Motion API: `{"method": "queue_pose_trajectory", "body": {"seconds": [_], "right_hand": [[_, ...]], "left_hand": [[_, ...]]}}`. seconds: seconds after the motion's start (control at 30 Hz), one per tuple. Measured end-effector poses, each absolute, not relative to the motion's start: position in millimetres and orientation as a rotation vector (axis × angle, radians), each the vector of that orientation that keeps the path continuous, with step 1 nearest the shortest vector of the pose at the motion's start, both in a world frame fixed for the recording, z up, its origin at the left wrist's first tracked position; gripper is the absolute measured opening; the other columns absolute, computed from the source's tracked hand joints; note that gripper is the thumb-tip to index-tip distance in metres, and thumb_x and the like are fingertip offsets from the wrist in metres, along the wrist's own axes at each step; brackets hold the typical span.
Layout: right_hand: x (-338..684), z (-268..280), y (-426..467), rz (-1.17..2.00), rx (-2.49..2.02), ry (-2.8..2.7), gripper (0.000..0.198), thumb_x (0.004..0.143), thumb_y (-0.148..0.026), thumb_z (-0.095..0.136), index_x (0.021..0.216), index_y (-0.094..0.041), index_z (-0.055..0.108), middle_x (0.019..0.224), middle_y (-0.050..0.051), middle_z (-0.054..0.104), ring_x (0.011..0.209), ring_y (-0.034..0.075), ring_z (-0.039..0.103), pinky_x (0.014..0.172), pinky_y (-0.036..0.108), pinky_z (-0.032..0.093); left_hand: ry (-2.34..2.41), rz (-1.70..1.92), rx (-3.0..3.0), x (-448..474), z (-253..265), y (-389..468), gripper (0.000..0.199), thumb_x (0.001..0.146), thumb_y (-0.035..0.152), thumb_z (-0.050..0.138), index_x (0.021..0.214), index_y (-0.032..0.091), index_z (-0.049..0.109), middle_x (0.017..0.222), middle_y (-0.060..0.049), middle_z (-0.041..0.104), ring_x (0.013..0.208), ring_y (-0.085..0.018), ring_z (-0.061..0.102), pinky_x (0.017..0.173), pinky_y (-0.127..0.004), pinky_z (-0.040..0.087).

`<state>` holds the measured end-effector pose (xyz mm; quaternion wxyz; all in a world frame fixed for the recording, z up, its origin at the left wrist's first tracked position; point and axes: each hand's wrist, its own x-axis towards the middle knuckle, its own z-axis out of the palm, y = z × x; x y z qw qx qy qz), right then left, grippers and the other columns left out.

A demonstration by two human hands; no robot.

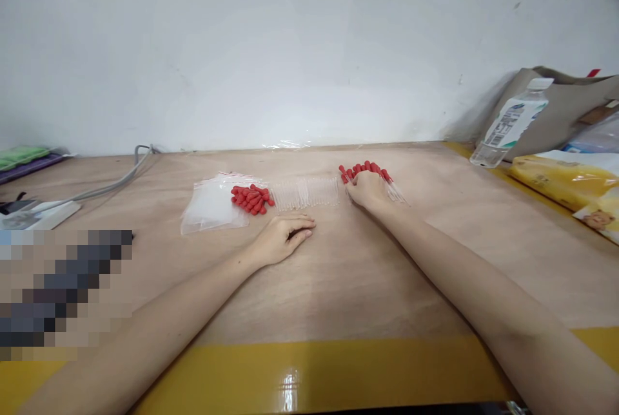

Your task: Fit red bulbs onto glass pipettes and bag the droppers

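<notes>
My left hand (280,238) rests on the brown table covering with its fingers stretched out and nothing in them. Just beyond it lie a pile of loose red rubber bulbs (252,199) and a row of thin clear tubes (304,193). Farther right, my right hand (370,191) is closed in a pinch around a red-bulbed dropper (343,171), its lower part hidden by the fingers. Beside and behind that hand lies a group of droppers (397,192), red bulbs toward the wall. Clear plastic bags (210,207) lie partly under the loose bulbs.
A plastic bottle (515,125) leans against a grey bag (563,106) at the right, near yellow packages (561,176). On the left are a grey cable (118,181), a white power strip (58,212) and green and purple items (26,160). A white wall (300,48) stands behind.
</notes>
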<state>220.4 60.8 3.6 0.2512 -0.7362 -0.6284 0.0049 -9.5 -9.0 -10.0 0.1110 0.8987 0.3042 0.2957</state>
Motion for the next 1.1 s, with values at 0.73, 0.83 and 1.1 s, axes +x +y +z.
{"method": "queue_pose_trajectory", "body": {"seconds": [0.73,0.83,1.1], "right_hand": [[223.4,3.4,54.5,-0.076,-1.976,-1.709,0.028,0.075,-0.041,0.047,0.069,-0.021,0.066,0.074,0.005,0.064,0.079,0.022,0.058,0.069,0.033,0.04],[213.6,3.1,51.3,-0.037,-1.95,-1.81,0.027,0.074,-0.043,0.049,0.075,-0.022,0.066,0.076,0.005,0.065,0.077,0.022,0.059,0.066,0.032,0.04],[219.0,2.4,50.5,0.05,-2.05,-1.769,0.037,0.078,-0.048,0.043,0.073,-0.021,0.068,0.078,0.008,0.065,0.078,0.024,0.06,0.066,0.034,0.041]], "left_hand": [[0.886,0.866,2.652,-10.4,-8.8,-9.4,0.023,0.084,0.024,0.051,0.101,0.018,0.065,0.103,-0.006,0.066,0.102,-0.019,0.058,0.091,-0.035,0.046],[0.888,0.868,2.655,-9.9,-8.3,-9.4,0.022,0.084,0.024,0.051,0.1,0.018,0.065,0.103,-0.006,0.066,0.102,-0.019,0.058,0.091,-0.035,0.046],[0.888,0.871,2.655,-10.5,-9.4,-9.7,0.022,0.084,0.024,0.051,0.1,0.019,0.065,0.103,-0.006,0.067,0.102,-0.019,0.058,0.091,-0.036,0.046]]}}
